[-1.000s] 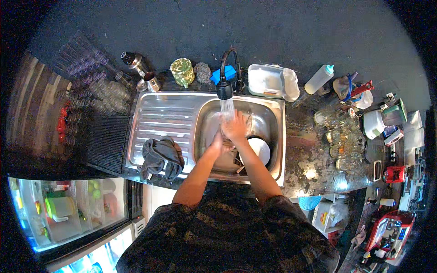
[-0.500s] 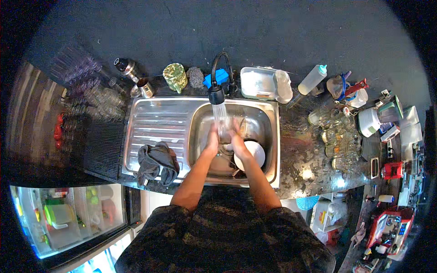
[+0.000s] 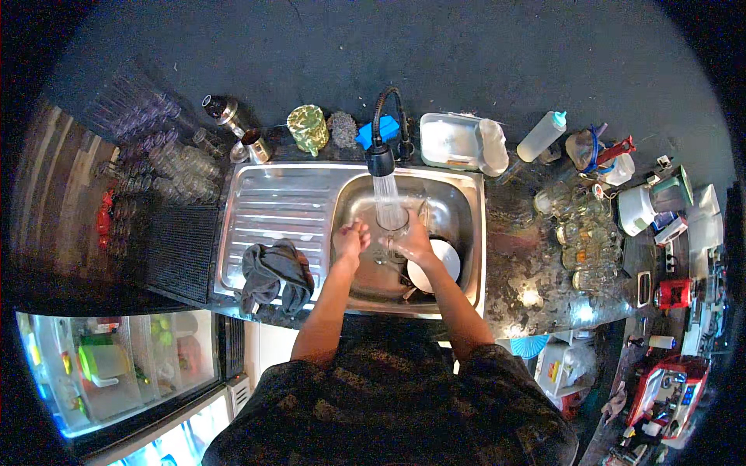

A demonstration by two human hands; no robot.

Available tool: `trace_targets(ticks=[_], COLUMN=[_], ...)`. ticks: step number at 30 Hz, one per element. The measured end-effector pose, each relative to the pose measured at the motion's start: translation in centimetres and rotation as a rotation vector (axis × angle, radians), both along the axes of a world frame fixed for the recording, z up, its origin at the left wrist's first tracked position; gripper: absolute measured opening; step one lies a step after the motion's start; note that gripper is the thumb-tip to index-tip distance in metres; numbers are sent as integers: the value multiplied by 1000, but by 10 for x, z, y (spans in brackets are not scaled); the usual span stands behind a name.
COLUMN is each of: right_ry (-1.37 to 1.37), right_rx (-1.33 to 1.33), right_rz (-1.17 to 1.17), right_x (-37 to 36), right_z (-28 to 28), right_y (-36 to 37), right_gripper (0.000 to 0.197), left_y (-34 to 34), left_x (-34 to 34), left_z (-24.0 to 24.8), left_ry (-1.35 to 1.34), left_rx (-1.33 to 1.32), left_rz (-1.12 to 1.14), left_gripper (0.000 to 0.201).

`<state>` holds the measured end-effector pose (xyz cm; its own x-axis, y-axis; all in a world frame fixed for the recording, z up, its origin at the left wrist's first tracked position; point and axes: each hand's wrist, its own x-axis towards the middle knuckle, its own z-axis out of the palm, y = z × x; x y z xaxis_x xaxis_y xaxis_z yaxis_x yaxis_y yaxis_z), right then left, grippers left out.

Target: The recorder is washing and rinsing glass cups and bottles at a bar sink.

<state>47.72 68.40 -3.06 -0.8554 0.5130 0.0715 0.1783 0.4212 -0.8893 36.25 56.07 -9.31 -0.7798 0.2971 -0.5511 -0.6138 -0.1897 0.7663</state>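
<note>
Water from a black flexible faucet (image 3: pixel 380 161) falls into a clear drinking glass (image 3: pixel 392 220) above the steel sink (image 3: pixel 365 293). My right hand (image 3: pixel 413 239) is wrapped round the glass from its right side. To the left of the glass and apart from it, my left hand (image 3: pixel 352 241) is closed, its fingers curled in, and I see nothing in it. A white round dish (image 3: pixel 435 266) lies at the right of the basin, under my right forearm. Other small items on the basin floor are too blurred to name.
A dark grey cloth (image 3: pixel 278 272) lies on the ribbed drainboard (image 3: pixel 276 202). Behind the sink stand a camouflage-patterned container (image 3: pixel 308 129), a blue sponge-like item (image 3: pixel 377 132), a clear plastic tub (image 3: pixel 449 141) and a squeeze bottle (image 3: pixel 542 137). Several glasses (image 3: pixel 579 241) crowd the right counter.
My left hand has come off the glass, moved left and closed. My right hand still holds the glass under the running water. The whole view has shifted slightly.
</note>
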Motion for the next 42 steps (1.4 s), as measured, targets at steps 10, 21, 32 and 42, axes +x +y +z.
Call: trace_targets(ticks=[10, 21, 32, 42], right_ry=[-20, -80, -238, -367], right_rx=[-108, -168, -797, -344], right_rz=[-90, 112, 238, -50], right_x=[-7, -5, -2, -71], right_z=[-6, 6, -33, 17], right_y=[21, 22, 9, 4], right_gripper=[92, 90, 32, 30], left_y=[-19, -12, 5, 11], left_x=[7, 6, 25, 34], left_z=[-16, -11, 29, 42], left_ry=[-28, 16, -104, -307], left_rx=[-231, -241, 245, 308], left_rz=[-383, -517, -545, -606], left_gripper=[28, 51, 76, 65])
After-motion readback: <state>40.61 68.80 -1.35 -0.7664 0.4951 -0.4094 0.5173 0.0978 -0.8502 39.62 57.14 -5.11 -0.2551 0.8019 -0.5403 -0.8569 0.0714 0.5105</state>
